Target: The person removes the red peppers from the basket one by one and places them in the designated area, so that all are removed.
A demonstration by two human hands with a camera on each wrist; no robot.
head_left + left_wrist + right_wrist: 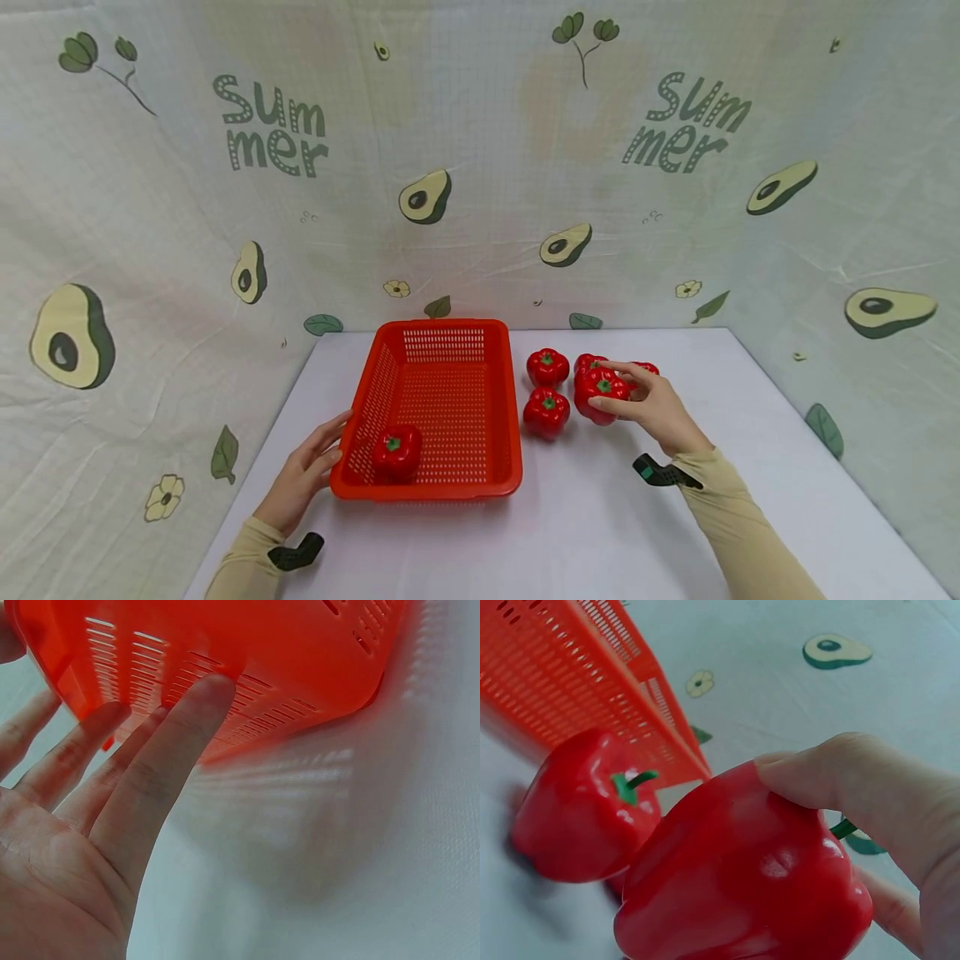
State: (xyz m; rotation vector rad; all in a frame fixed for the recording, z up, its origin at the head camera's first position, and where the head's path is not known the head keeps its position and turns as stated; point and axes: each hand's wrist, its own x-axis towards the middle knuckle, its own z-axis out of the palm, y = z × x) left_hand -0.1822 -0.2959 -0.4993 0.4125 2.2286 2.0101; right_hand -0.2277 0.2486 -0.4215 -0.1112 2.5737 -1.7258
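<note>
My right hand (656,408) grips a red bell pepper (602,392) between thumb and fingers, close over other peppers on the table. In the right wrist view the thumb lies across the side of this bell pepper (742,877), near its green stem. My left hand (300,477) is at the left side of a red plastic basket (504,417). In the left wrist view its fairly straight fingers (169,757) rest against the slotted basket wall (300,667). One red bell pepper (397,452) lies inside the basket, in the near left corner.
Right of the basket sit a bell pepper (547,367) at the back and another bell pepper (547,413) nearer. More peppers (587,362) are partly hidden behind the right hand and its pepper. A patterned cloth (480,150) encloses the white table (600,533) at the back and sides.
</note>
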